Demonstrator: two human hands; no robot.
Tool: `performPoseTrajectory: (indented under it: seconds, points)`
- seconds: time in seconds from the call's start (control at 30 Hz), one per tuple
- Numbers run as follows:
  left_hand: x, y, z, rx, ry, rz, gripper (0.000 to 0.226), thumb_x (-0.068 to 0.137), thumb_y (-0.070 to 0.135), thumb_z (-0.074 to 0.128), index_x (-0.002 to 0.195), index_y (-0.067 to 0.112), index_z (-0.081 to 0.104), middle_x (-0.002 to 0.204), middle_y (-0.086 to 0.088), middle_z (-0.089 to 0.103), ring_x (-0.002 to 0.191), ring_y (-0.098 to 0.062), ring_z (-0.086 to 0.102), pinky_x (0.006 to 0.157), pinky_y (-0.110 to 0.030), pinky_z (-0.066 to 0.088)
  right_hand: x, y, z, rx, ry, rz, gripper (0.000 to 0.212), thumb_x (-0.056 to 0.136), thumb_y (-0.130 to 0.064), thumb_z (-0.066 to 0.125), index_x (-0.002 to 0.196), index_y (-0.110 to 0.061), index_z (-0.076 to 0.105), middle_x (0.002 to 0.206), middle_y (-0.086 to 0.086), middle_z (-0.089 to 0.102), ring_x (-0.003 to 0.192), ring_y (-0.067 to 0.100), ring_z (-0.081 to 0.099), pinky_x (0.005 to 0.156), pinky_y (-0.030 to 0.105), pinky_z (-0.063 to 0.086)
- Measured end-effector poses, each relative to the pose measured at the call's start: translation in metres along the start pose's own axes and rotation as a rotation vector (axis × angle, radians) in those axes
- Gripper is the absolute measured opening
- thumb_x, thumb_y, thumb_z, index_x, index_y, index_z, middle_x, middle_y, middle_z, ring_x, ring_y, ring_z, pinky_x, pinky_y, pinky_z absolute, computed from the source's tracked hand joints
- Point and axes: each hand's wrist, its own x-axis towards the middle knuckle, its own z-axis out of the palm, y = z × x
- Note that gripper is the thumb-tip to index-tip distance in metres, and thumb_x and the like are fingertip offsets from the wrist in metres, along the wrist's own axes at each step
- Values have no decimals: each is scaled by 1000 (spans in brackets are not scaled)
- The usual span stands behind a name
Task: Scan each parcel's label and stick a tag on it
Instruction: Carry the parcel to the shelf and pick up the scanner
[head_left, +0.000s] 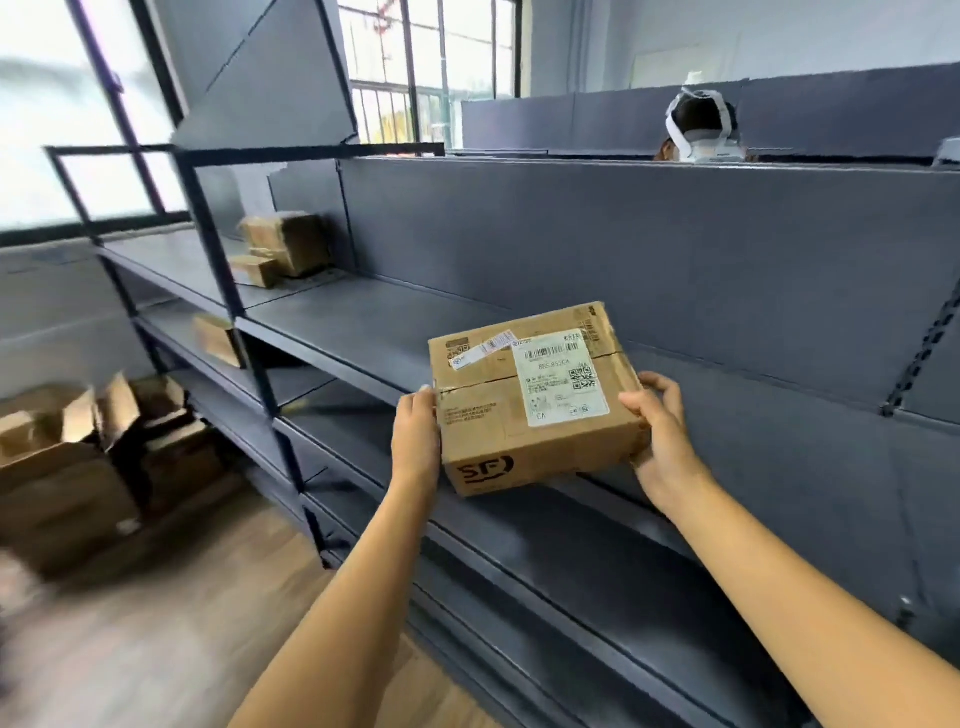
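One parcel (480, 421) between left grip (415, 436), right grip (664, 441) — grey shelf (363, 322).

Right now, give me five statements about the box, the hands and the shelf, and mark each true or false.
1. The left hand and the right hand both hold the box. True.
2. The label faces down. False: it is on the box's top and faces up.
3. The box's near side reads SF. True.
4. The box is open. False: its flaps are shut.
5. The shelf bears other boxes further to the left. True.
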Motion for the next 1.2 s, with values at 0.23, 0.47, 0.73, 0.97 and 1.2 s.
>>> performPoseTrajectory:
  seconds: [0.23, 0.47, 0.73, 0.97, 1.2]
  points:
    - [-52, -19, -159, -90, 453, -85, 25, 97, 34, 37, 97, 15, 53, 96, -6, 54, 85, -20, 49, 69, -32, 37, -44, 63, 113, 52, -346, 159, 46, 70, -30, 59, 113, -27, 44, 113, 6, 60, 87, 16, 60, 54, 27, 49]
    - [-127, -39, -298, -26, 746, -119, 29, 97, 35, 38, 99, 13, 57, 99, -2, 59, 84, -19, 53, 77, -34, 41, -115, 139, 221, 83, -553, 304, 29, 92, -13, 48, 119, -21, 41, 101, 1, 61, 76, 11, 60, 52, 24, 47]
    - [-175, -61, -418, -51, 942, -154, 22, 97, 27, 41, 90, 13, 57, 94, -6, 58, 78, -20, 50, 63, -28, 35, -189, 200, 334, 75, -771, 441, 56, 68, -26, 59, 121, -19, 42, 114, 10, 58, 95, 21, 59, 70, 29, 47]
    - [-203, -73, -491, -41, 1047, -226, 26, 97, 29, 41, 82, 16, 58, 78, -3, 57, 68, -16, 50, 60, -28, 37, -232, 239, 409, 90, -865, 505, 42, 69, -24, 57, 110, -23, 44, 108, 6, 60, 89, 16, 60, 70, 27, 46]
    - [-205, -85, -537, -48, 1142, -239, 31, 97, 30, 44, 111, 9, 61, 109, -4, 62, 98, -18, 58, 89, -35, 46, -254, 278, 469, 58, -969, 590, 56, 70, -24, 59, 123, -18, 40, 126, 12, 54, 96, 19, 59, 68, 28, 47]
